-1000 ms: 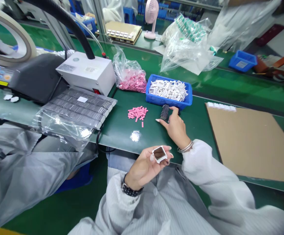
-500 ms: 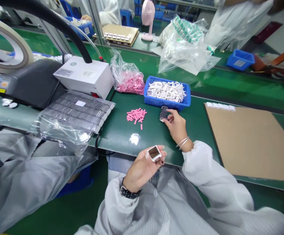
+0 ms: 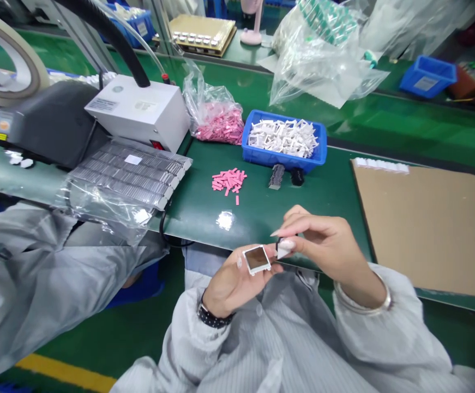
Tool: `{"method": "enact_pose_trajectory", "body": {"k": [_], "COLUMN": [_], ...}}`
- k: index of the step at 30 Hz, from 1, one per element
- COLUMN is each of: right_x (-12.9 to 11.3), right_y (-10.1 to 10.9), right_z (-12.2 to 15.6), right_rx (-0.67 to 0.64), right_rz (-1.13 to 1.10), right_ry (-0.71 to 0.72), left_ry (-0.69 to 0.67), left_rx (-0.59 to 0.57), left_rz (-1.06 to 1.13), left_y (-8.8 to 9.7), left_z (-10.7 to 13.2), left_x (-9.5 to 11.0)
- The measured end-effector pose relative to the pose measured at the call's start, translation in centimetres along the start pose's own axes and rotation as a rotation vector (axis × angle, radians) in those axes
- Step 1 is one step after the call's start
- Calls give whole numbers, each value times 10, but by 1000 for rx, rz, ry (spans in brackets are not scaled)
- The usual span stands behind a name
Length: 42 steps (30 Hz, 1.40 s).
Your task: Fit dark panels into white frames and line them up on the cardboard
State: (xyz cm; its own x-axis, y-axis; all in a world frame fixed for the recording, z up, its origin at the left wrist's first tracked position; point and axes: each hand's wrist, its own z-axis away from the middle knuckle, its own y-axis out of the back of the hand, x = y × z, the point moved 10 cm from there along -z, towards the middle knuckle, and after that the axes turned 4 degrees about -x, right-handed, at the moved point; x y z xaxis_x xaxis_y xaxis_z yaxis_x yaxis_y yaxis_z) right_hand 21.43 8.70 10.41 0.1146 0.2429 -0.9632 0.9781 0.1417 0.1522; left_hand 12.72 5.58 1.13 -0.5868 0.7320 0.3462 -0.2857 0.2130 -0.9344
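My left hand is palm up at the table's front edge, its fingers closed around a small square white-framed panel with a shiny brown face. Just to its right, my right hand pinches a thin black-edged piece, mostly covered by the fingertips. The two hands are close together. Farther back on the green table stand a stack of thin grey pieces and a darker black stack. Both are in front of a blue bin of white plastic frames.
Loose pink strips and a small white pile lie left of centre. Behind are a bag of pink strips and a white box. Grey trays lie left, a brown board right. A co-worker's sleeve is at left.
My right hand has come back from the grey stack toward my left hand, now with a thin black-edged piece in it. The black stack it hid now shows. The view has tilted down slightly.
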Motion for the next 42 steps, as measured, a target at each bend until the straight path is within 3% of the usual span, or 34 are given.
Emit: {"method": "enact_pose_trajectory", "body": {"k": [4,11,20,23,28,32,42], "right_x": [4,-20,-22,-19,7,21,16], "right_y": [-5,-9,-6,-3,-3,-4,-23], "right_z": [0,12,25,26,14,14,14], "right_rx": [-28,89,333,360,288,335,316], "right_rz": [76,456,388,317,97,8,-15], "right_ry": [-6,270,398,373,114,30,130], "left_ry": [-22,-121,-157,-168,-172,-175,-177], "left_rx": [33,128,160,167,157,192,179], "left_rz": [-66,-11,-43,-58,-47,-16,166], "left_y": [0,7,6,7,10,13,4], "left_z": [5,7,7,8,8,7,11], "left_x": [0,-2,-1,0,-1,-1,-4]}}
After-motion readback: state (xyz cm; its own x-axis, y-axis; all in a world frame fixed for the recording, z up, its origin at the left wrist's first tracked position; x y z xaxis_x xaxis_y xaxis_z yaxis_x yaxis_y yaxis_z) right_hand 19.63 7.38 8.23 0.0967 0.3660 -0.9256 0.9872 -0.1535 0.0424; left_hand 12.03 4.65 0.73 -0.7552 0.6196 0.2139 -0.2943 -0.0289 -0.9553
